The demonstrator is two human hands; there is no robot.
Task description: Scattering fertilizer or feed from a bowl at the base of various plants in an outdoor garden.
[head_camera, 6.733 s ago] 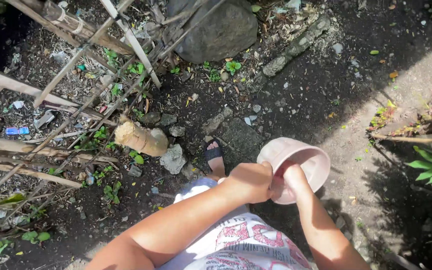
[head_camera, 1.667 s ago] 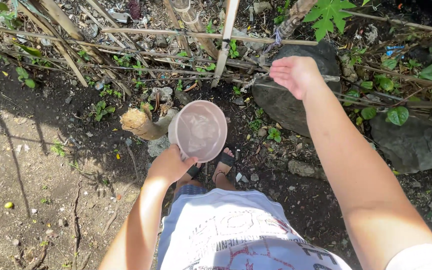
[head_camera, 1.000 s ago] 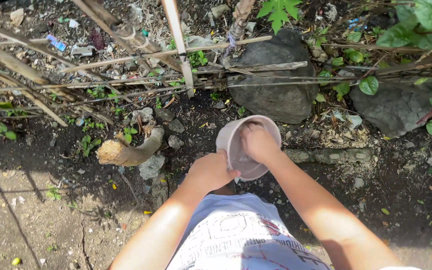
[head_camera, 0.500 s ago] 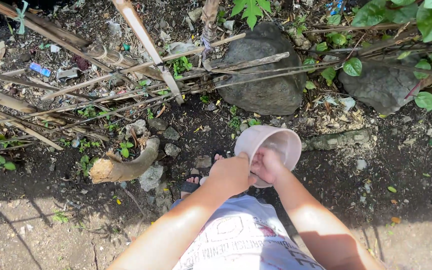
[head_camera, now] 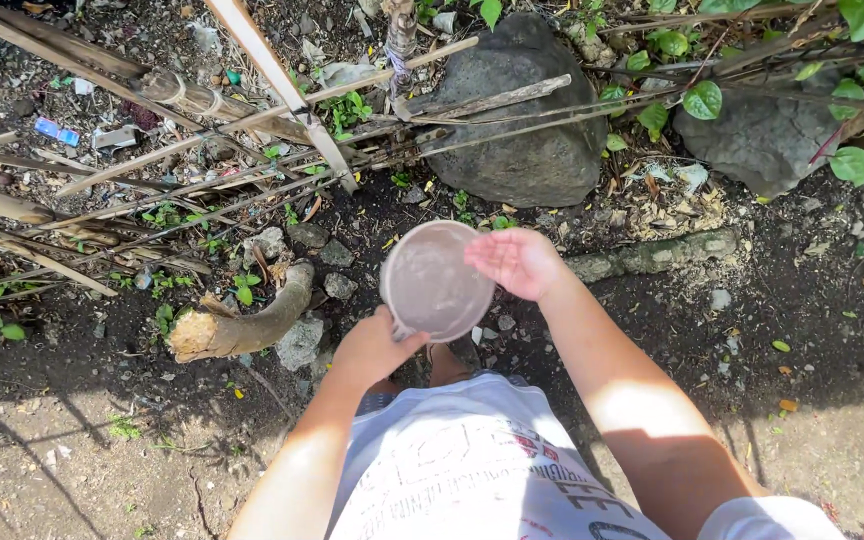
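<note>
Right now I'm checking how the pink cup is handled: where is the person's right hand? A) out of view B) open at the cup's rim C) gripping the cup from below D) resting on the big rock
B: the right hand is open at the far rim of the pink cup, while the left hand has its grip on the near side.

At twelve o'clock the big dark rock [head_camera: 530, 120] blocks me, with bamboo sticks [head_camera: 252, 130] crossing from ten to one. A cut stump [head_camera: 242, 325] sits at nine. Bare soil [head_camera: 752, 360] from three to five is open.
</note>
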